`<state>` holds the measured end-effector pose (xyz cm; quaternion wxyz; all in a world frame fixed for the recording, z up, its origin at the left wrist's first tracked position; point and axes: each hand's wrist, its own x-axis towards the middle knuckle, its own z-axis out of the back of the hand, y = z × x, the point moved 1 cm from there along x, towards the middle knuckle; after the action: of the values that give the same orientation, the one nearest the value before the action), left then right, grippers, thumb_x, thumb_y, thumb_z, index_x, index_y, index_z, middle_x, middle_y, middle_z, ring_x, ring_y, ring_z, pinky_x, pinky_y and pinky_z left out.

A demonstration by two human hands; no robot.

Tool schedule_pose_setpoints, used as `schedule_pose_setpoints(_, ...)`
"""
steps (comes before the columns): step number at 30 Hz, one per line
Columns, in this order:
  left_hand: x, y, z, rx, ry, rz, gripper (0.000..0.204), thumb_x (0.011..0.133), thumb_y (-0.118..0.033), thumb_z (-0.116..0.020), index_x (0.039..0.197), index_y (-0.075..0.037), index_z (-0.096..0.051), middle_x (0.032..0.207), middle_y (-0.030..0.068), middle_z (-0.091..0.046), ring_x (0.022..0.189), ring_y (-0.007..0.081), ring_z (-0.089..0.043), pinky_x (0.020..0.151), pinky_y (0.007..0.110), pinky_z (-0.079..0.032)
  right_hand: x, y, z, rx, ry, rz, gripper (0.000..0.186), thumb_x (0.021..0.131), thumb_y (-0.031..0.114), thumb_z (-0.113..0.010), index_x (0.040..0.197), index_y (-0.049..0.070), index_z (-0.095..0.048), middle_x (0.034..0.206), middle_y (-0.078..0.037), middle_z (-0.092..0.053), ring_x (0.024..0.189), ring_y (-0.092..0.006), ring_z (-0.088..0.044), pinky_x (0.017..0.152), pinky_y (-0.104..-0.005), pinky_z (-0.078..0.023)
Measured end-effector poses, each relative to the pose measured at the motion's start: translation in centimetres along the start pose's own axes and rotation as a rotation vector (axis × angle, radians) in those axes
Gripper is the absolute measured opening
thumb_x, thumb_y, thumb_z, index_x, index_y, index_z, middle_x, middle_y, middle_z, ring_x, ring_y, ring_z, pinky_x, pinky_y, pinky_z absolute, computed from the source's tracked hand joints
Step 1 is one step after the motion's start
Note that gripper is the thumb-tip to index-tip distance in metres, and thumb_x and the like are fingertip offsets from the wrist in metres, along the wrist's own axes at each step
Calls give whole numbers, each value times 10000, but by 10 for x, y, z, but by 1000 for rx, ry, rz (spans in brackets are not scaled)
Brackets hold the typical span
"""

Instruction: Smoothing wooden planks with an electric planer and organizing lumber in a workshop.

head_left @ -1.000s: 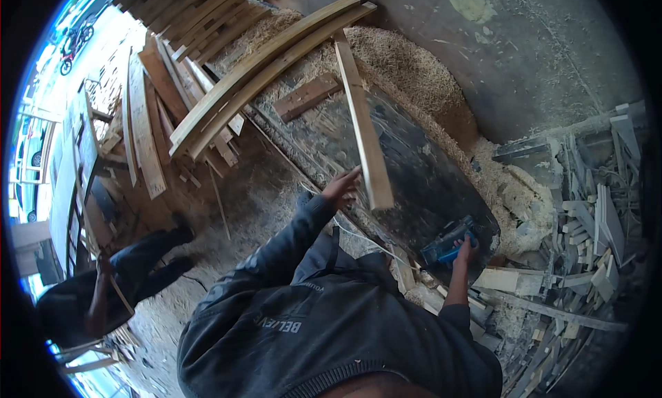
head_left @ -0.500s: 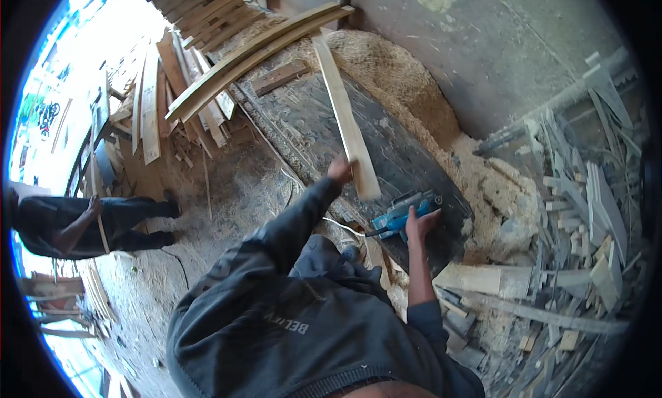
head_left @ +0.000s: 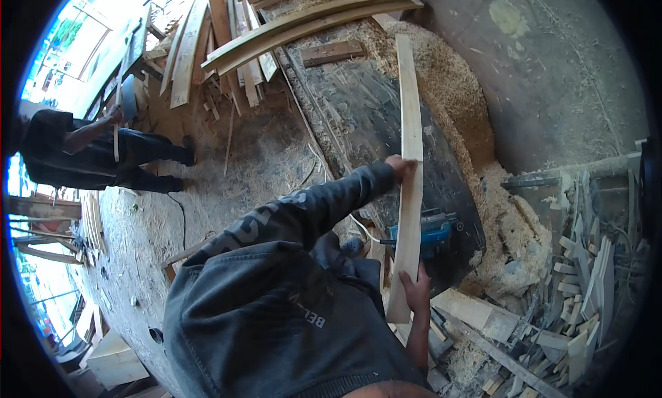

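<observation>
Pale plank point(head_left: 411, 122) runs near-upright, right of frame centre, above dark desk point(head_left: 358, 108). Left hand point(head_left: 399, 168): fingers gripping its left edge, mid-length. Right hand point(head_left: 416, 293): fingers gripping near lower end. Blue power tool point(head_left: 436, 241) on desk, partly behind plank.

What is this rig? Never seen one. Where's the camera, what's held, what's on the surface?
There's no robot: a person works bare-handed. The view comes from a wide fisheye camera on their head, looking down, so straight edges bend.

The left hand holds a pale plank around its middle; the right hand holds it closer to the near end.

On the dark work surface are a blue power tool, partly hidden by the plank, and a brown wood piece. Long boards cross its far end.
</observation>
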<state>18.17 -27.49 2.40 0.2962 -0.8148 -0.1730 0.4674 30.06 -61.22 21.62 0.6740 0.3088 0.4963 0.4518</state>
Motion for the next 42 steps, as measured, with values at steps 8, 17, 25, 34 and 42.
schedule_pose_setpoints(8, -144, 24, -17, -100, -144, -413, 400, 976, -291, -673, 1237, -51, -488, 1090, 79, -641, 957, 187, -656, 741, 413, -579, -56, -15, -10, -24, 14, -314, 723, 910, 232, -681, 1531, 52, -357, 1333, -229, -607, 1187, -296, -625, 994, -396, -485)
schedule_pose_setpoints(17, -81, -39, 79, -189, -187, -152, 329, 985, -307, -653, 1171, -70, -520, 997, 73, -680, 871, 210, -701, 713, 407, -594, 69, 1, -43, -127, 93, -154, 577, 979, 241, -575, 1495, 48, -406, 1313, -268, -600, 1228, -393, -597, 996, -406, -478)
schedule_pose_setpoints(25, -45, -26, 84, -196, -143, -58, 389, 960, -377, -667, 1179, -68, -581, 1080, 88, -676, 928, 241, -688, 761, 436, -585, 93, -49, -44, -152, -16, -137, 523, 961, 264, -615, 1411, 21, -503, 1286, -250, -621, 1234, -371, -598, 998, -412, -481)
schedule_pose_setpoints(34, -24, 23, 48, -432, -392, -119, 504, 885, -488, -700, 1116, -46, -630, 896, 104, -662, 797, 265, -686, 634, 408, -551, 81, -55, -17, -46, -940, -227, 889, 862, 248, -785, 1530, 31, -240, 1256, -170, -510, 1097, -219, -549, 945, -369, -482)
schedule_pose_setpoints(42, -30, -16, 77, 282, -566, -919, 829, 661, -168, -942, 1302, 96, -487, 1168, 161, -653, 1047, 265, -641, 927, 352, -497, 132, -101, 32, 555, -835, -145, 830, 848, 99, -693, 1524, 55, -213, 1338, -236, -502, 739, -223, -690, 610, -374, -575)
